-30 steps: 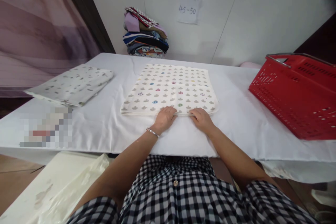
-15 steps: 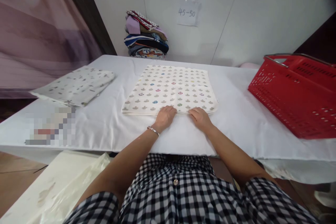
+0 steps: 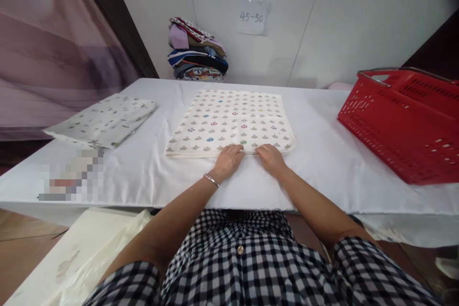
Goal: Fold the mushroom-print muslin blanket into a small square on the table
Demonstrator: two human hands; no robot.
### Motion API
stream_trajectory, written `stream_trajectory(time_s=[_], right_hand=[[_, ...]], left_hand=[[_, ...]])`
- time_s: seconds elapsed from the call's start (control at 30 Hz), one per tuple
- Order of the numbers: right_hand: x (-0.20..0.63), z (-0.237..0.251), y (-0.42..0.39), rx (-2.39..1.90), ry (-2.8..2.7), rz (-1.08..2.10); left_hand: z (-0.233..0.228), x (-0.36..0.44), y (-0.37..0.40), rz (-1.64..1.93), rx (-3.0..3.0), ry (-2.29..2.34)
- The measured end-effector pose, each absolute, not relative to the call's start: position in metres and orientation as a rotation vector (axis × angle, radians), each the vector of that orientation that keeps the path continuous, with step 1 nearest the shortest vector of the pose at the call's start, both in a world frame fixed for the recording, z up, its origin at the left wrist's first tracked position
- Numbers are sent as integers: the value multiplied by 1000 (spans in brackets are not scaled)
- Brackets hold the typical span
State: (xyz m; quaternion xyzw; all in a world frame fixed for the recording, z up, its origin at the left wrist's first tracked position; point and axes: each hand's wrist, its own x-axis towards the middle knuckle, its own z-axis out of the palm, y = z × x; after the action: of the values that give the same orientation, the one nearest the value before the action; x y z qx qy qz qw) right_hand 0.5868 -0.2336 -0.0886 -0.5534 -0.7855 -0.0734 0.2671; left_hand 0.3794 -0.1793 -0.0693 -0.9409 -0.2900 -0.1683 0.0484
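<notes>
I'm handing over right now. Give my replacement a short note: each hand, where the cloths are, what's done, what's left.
Left hand: palm down on the near edge of the patterned cloth, fingers on the fabric, not visibly gripping.
Right hand: same, beside the left, on the same edge.
Patterned cloth: folded into a flat, several-layer square at the middle of the white table.
Done: grey-print cloth lies folded at the table's left.
Red basket stands at the right; its contents can't be seen. A stack of folded fabrics sits by the wall.
Left: probably another fold or setting the square aside.

Both arms outstretched; left hand (image 3: 226, 160) and right hand (image 3: 271, 158) palms-down, side by side
</notes>
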Motion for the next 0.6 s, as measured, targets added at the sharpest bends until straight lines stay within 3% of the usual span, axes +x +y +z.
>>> stream_trajectory(time_s=[0.4, 0.6], right_hand=[[586, -85, -233, -1530, -2146, -159], [587, -84, -233, -1554, -2144, -141]], left_hand=[[-65, 405, -175, -361, -2821, -713], [-75, 404, -172, -520, -2886, -754]])
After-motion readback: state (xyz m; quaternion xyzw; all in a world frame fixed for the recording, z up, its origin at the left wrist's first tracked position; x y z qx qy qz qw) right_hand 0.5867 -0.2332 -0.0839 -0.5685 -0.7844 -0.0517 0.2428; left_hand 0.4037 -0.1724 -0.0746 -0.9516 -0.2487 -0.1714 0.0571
